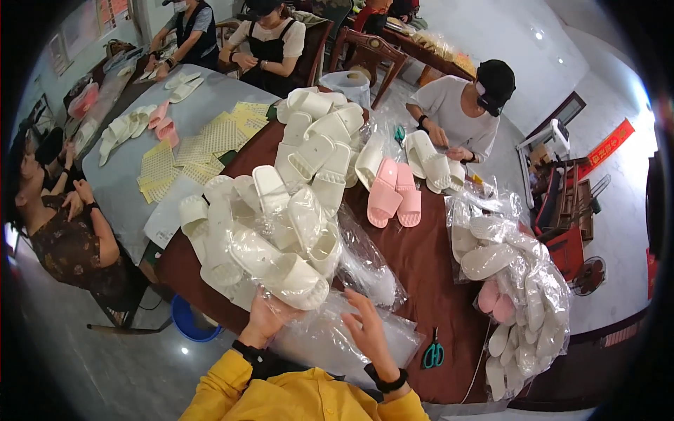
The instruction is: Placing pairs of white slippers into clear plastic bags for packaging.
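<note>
My left hand (268, 317) grips a pair of white slippers (298, 282) at the near edge of the table, its fingers partly hidden behind them. Glints of clear plastic run over this pair, but I cannot tell whether it lies fully inside a bag. My right hand (367, 331) is raised to the right of the slippers, fingers apart and holding nothing. Below and between my hands lie flat clear plastic bags (330, 342). Just beyond my left hand rises a large heap of white slippers (319, 158).
Green-handled scissors (433, 353) lie right of my right hand. Pink slippers (385, 196) sit mid-table. Bagged slippers (537, 295) pile up at the right edge. Yellow label sheets (193, 151) cover part of the grey table. A blue bucket (184, 326) stands on the floor. Several people work around the tables.
</note>
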`<state>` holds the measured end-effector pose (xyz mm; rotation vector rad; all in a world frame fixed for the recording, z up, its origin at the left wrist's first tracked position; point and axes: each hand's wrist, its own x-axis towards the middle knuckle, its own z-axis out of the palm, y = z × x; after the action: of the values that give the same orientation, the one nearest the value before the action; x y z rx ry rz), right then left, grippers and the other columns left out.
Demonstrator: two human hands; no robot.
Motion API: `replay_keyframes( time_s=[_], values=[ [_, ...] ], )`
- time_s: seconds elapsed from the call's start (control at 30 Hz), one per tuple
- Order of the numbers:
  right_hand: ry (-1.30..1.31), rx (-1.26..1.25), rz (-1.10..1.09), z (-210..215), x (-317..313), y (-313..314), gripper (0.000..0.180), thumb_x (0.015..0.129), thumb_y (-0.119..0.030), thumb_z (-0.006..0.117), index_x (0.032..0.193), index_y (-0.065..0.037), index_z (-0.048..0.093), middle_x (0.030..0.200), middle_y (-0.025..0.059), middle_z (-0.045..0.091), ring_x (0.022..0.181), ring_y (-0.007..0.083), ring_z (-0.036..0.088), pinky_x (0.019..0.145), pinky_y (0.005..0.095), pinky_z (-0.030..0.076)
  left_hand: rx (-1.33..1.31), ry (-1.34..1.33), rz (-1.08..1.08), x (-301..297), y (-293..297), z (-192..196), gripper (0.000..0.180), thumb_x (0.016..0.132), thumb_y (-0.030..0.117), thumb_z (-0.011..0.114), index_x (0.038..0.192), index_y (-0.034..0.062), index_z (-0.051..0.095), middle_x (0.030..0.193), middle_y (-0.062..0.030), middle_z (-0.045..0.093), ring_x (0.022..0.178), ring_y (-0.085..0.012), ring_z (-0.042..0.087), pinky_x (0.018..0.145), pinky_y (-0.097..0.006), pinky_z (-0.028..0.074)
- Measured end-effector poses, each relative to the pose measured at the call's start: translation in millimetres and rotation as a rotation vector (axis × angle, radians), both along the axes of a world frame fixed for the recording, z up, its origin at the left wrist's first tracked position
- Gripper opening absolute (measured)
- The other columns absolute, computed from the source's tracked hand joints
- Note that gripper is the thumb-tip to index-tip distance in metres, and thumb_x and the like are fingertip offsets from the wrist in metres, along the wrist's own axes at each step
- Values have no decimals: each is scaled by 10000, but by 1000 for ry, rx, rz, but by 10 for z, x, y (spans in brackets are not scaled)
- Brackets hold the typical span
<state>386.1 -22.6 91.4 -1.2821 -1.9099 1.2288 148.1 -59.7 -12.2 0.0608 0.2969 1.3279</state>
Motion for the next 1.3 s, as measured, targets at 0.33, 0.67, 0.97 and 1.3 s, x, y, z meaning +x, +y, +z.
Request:
replay_keyframes(
  time_s=[0.33, 0.67, 0.97, 1.3],
  values=[
    [725, -872, -506, -971, -420, 624, 701, 1044, -402, 425, 1563, -318, -40, 1374, 142, 478, 1104, 245, 582, 850, 375, 524, -91, -290, 15, -7, 74, -242, 705, 963, 677, 283, 1442, 173, 399, 1473, -135, 447, 1311, -398, 459, 1034, -629, 365],
    [969, -1034, -644, -1122, -546, 452, 632, 926, -62, 603, 1458, -165, 277, 1220, 113, 558, 1099, 222, 583, 854, 375, 542, -393, 657, 179, 76, 90, 349, 609, 930, 201, 654, 1428, 108, 315, 1429, -94, 410, 1256, -234, 497, 939, -412, 508],
    [584, -223, -317, 446, -567, 443, 785, 862, 58, 568, 1557, -137, 262, 1201, 7, 558, 754, 64, 480, 665, 208, 423, -10, 564, 310, 180, -114, 938, 581, 891, 14, 630, 1414, 20, 377, 1267, -59, 586, 1090, -157, 589, 908, -282, 481],
    [-138, 669, -153, 533, -626, 870, 212, 885, -27, 585, 1093, -16, 622, 813, 180, 662, 697, 359, 641, 643, 411, 504, -260, -24, 47, 281, -62, 633, 478, 839, -117, 499, 1310, -50, 460, 1324, -215, 532, 1253, -357, 538, 1061, -434, 484]
  ],
)
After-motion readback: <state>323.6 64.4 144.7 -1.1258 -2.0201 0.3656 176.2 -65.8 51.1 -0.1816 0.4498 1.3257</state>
